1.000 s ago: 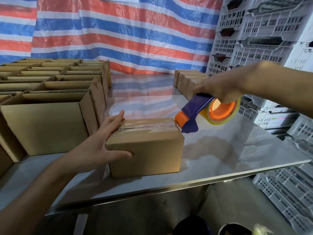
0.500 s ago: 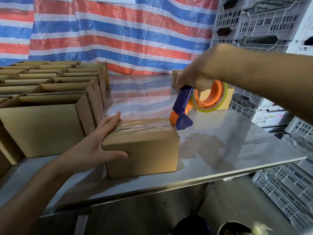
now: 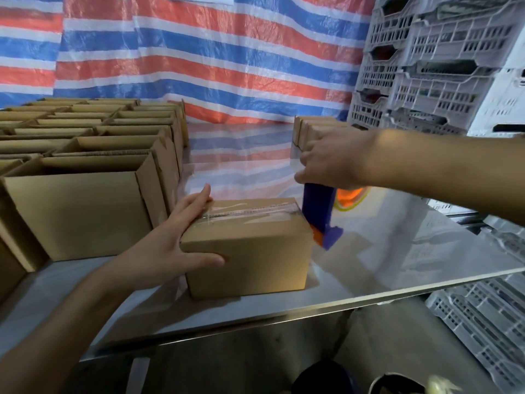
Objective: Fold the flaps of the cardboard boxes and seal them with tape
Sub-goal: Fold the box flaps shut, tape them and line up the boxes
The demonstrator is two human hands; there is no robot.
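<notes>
On glossy steel table [image 3: 397,265], left grip [image 3: 170,248] flat on taped cardboard box [image 3: 250,251], right grip [image 3: 332,157] around blue dispenser [image 3: 316,206].

No writing, label or number can be read here. The sealed box [image 3: 250,251] shows plain brown card. Any print on the plastic crates [image 3: 443,52] or the striped tarp [image 3: 227,66] is too faint to tell.
</notes>
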